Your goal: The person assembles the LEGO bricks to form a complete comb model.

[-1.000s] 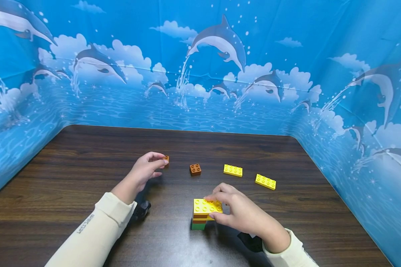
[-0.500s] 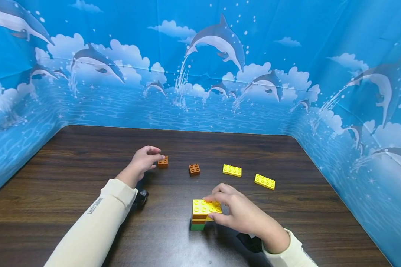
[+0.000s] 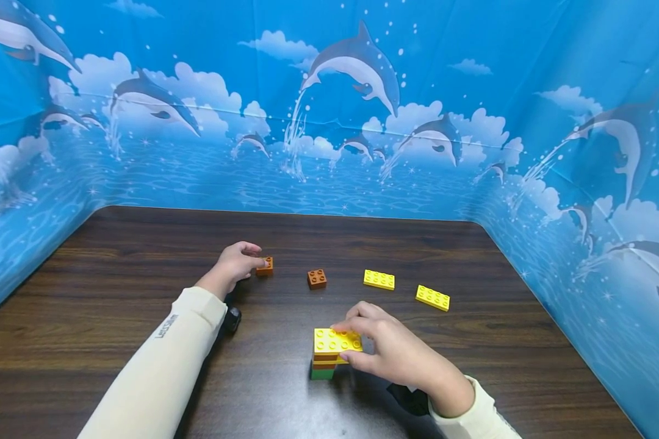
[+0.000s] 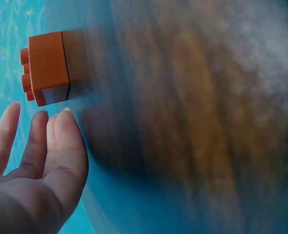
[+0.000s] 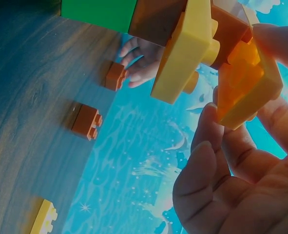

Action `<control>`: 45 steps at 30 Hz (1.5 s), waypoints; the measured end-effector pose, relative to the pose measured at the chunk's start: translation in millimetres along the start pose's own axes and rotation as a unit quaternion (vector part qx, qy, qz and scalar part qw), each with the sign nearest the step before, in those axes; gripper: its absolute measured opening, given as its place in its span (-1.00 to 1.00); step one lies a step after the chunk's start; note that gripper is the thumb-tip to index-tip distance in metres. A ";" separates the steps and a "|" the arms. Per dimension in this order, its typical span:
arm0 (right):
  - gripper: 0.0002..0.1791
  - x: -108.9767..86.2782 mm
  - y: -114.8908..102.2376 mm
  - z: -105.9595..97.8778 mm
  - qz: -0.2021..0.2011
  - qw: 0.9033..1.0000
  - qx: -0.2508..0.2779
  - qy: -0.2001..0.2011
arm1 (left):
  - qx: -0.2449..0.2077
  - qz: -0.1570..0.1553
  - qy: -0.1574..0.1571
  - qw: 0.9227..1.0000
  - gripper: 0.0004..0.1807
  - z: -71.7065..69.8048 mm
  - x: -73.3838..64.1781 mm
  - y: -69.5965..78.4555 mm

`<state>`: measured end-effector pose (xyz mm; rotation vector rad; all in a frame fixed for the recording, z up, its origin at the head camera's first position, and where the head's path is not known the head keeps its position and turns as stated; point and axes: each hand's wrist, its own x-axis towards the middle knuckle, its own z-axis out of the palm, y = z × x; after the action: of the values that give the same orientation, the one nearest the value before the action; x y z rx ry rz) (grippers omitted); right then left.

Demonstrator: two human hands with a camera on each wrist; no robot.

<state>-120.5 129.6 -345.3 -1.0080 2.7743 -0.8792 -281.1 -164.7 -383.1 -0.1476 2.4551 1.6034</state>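
Head cam: right fingers (image 3: 357, 325) pinch the overhanging top brick (image 3: 328, 342), left fingers (image 3: 249, 262) apart, so one clumsy tug could tip that six-o'clock tower (image 3: 324, 360).

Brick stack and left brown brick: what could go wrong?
The top yellow brick overhangs the bottom green brick; the right hand pinches it on that side, so a downward push might tip the stack.
The left hand isn't closed around the left brown brick; it might nudge it away instead of gripping.
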 end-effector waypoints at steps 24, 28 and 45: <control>-0.61 0.0 -0.7 0.1 0.004 1.000 -0.006 -0.002 | 0.106 0.029 -0.014 0.994 -0.52 8.6 5.9 3.8; -0.61 -0.1 -0.5 -0.3 0.004 1.000 -0.005 -0.002 | 0.108 0.021 -0.012 0.994 -0.54 9.4 4.9 5.6; -0.60 -0.7 -0.6 0.6 0.005 1.000 -0.008 -0.002 | 0.092 0.031 -0.011 0.995 -0.58 9.5 3.9 3.1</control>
<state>-119.5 129.4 -345.6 -0.9975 2.7849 -0.8534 -284.5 -154.7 -384.8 -0.0247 2.5986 1.3841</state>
